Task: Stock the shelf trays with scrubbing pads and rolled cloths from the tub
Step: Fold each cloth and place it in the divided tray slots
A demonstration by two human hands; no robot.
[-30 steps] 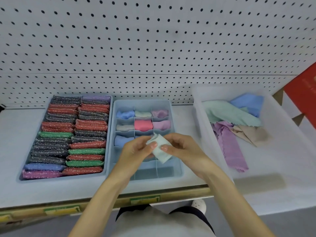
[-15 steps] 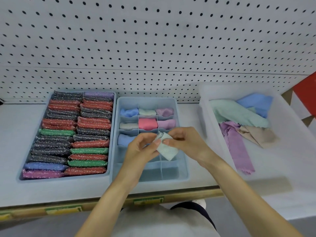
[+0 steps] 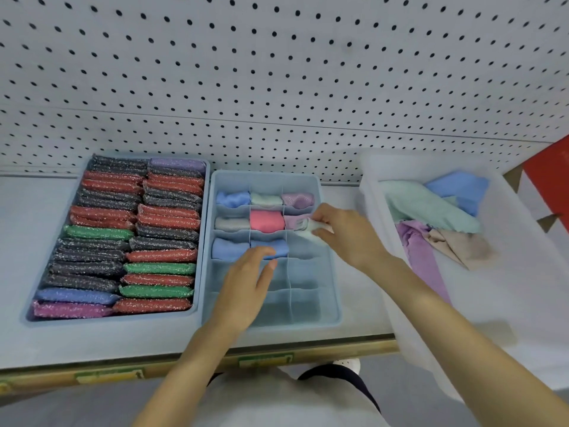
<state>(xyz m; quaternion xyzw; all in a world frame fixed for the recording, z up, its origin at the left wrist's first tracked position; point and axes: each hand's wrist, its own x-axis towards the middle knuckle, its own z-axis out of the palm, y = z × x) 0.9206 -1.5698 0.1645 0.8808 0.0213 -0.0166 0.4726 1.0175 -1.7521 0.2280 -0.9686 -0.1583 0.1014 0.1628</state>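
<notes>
Pegboard behind shelf, 2 trays, tub, right hand grasping pale rolled cloth, left hand released.

A pale grey shelf backed by pegboard carries three containers. The divided blue tray sits at its middle. Touching that tray's left side is a blue tray of scrubbing pads. Right of it, slightly apart, the translucent tub overhangs the shelf's front edge.
</notes>
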